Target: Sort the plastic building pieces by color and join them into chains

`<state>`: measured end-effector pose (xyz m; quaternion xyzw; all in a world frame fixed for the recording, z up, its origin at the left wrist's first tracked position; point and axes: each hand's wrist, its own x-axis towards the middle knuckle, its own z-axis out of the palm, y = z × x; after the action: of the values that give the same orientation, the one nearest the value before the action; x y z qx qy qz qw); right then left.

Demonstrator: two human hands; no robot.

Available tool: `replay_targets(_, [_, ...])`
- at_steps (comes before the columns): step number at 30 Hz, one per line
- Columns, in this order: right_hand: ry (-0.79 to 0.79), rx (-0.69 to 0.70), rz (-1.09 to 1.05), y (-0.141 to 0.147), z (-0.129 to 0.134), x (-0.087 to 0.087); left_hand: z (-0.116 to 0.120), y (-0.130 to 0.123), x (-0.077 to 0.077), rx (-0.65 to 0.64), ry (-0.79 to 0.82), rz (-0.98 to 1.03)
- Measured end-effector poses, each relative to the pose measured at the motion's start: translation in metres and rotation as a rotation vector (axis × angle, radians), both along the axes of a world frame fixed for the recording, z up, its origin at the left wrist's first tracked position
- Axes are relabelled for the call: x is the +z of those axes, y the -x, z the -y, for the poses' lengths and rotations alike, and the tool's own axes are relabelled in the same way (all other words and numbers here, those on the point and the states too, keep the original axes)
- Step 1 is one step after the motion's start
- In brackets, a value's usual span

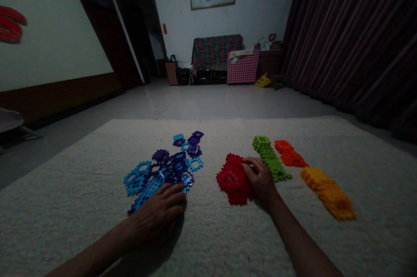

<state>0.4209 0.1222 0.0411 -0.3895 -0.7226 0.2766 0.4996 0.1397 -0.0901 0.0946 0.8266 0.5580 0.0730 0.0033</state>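
Note:
My left hand (pixel 163 209) is at the near edge of a loose pile of blue (pixel 151 188) and purple interlocking plastic tiles (pixel 161 154). Its fingers are curled together, with the tips turned down, and what they hold, if anything, is hidden. My right hand (pixel 261 178) rests at the right edge of a heap of red interlocking tiles (pixel 235 179), its fingers and thumb closed on a red tile there. The tiles are flat, with toothed edges; some have open square centres.
Beyond my right hand, overlapping rows of green tiles (pixel 269 157), orange tiles (pixel 289 153) and yellow tiles (pixel 327 192) lie on a pale, textured mat (pixel 208 242). Dark curtains (pixel 335 29) hang at right. A cloth-covered cabinet (pixel 215 51) stands against the far wall.

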Motion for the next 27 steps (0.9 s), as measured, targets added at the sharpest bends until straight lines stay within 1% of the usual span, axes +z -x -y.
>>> replay_targets(2, [0.001, 0.000, 0.002, 0.000, -0.001, 0.000, -0.008, 0.002, 0.009, 0.034, 0.008, -0.033])
replay_targets(4, [-0.003, 0.000, 0.002, 0.000, -0.001, 0.000, -0.025, -0.009, 0.021, 0.084, -0.015, -0.005])
replay_targets(5, [-0.005, 0.001, 0.002, 0.000, -0.002, -0.001, -0.038, -0.018, 0.027, 0.093, -0.045, 0.053])
replay_targets(7, [-0.007, 0.002, 0.000, 0.000, -0.002, -0.001, -0.074, -0.042, 0.038, 0.081, -0.107, 0.239])
replay_targets(8, [-0.006, 0.004, -0.002, 0.000, -0.002, -0.001, -0.096, -0.055, 0.041, 0.083, -0.129, 0.359])
replay_targets(9, [-0.005, 0.004, -0.006, -0.001, -0.002, -0.001, -0.119, -0.068, 0.042, 0.114, -0.151, 0.490])
replay_targets(10, [-0.004, 0.001, -0.011, -0.001, -0.002, -0.001, -0.143, -0.079, 0.040, 0.166, -0.164, 0.620])
replay_targets(11, [-0.003, -0.001, -0.012, -0.001, -0.003, -0.001, -0.165, -0.090, 0.035, 0.257, -0.176, 0.751])
replay_targets(12, [-0.001, -0.004, -0.010, -0.002, -0.003, -0.002, -0.185, -0.098, 0.028, 0.376, -0.198, 0.875])
replay_targets(14, [-0.001, -0.009, 0.002, -0.003, -0.003, -0.002, -0.215, -0.111, 0.006, 0.638, -0.225, 1.075])
replay_targets(15, [-0.004, -0.014, 0.007, -0.003, -0.004, -0.002, -0.224, -0.116, -0.006, 0.728, -0.210, 1.132])
replay_targets(17, [-0.013, -0.020, 0.015, -0.004, -0.005, -0.003, -0.233, -0.123, -0.030, 0.790, -0.169, 1.202])
replay_targets(19, [-0.015, -0.022, 0.018, -0.004, -0.005, -0.004, -0.235, -0.126, -0.049, 0.790, -0.160, 1.249])
replay_targets(20, [-0.014, -0.021, 0.019, -0.004, -0.006, -0.004, -0.234, -0.126, -0.054, 0.768, -0.155, 1.265])
replay_targets(21, [-0.013, -0.020, 0.019, -0.003, -0.006, -0.004, -0.232, -0.124, -0.058, 0.739, -0.152, 1.282])
replay_targets(23, [-0.011, -0.017, 0.018, -0.003, -0.005, -0.004, -0.229, -0.118, -0.061, 0.672, -0.125, 1.334])
replay_targets(27, [-0.006, -0.013, 0.025, -0.002, -0.004, -0.002, -0.225, -0.100, -0.058, 0.581, 0.008, 1.551])
